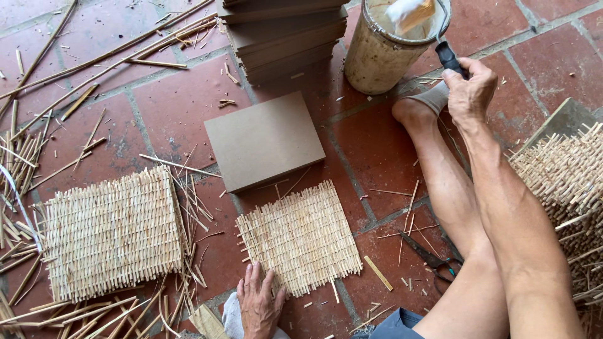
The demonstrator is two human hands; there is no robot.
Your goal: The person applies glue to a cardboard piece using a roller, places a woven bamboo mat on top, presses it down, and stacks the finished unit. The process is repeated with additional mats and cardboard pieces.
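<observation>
Big woven mat stack (113, 233) lies well left of the left hand (259, 307). Small woven mat (301, 236) – just above that hand, whose fingers lie flat at its edge, holding nothing. Right hand (468, 91) closed on a brush handle (448, 58) dipped in the bucket (383, 53), prob. glue. Risk: drips on the floor, or the mat shifting if pinned too lightly.

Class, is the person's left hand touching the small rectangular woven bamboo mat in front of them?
Touching. The head view shows the left hand with its fingers lying over the near edge of the small woven bamboo mat.
</observation>
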